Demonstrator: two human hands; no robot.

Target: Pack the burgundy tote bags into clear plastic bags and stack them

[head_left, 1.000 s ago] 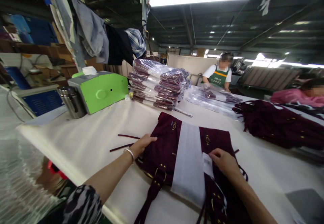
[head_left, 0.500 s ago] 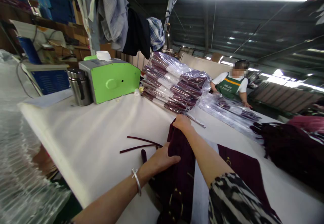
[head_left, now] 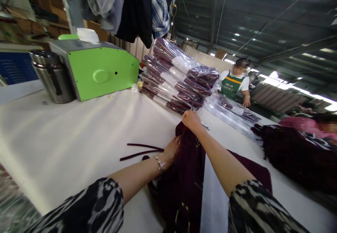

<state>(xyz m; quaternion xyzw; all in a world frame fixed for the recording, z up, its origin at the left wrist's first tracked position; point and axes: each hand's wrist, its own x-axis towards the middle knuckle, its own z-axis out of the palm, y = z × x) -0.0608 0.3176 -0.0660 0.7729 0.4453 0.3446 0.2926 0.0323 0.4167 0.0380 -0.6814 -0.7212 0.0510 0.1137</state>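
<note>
A dark maroon cloth item (head_left: 184,180) with gold-coloured metal fittings lies across the white table in front of me. My right hand (head_left: 191,120) is closed on its far end. Lower down on its left side is my left hand (head_left: 172,150), pressed against the cloth with its fingertips hidden in the folds. Two thin maroon straps (head_left: 142,152) stick out leftward beside my left hand. Another flat maroon piece (head_left: 252,168) lies partly under my right forearm, next to a pale strip (head_left: 214,191).
Plastic-wrapped maroon bundles (head_left: 176,75) are stacked behind my hands. A green machine (head_left: 102,71) and a steel flask (head_left: 54,78) stand at the left. A dark heap (head_left: 297,155) lies at the right. Across the table is a person in a green apron (head_left: 231,85).
My left hand has moved up and farther under the cloth's left edge, its thumb no longer lying across it. My right hand still grips the far end. The view has shifted.
</note>
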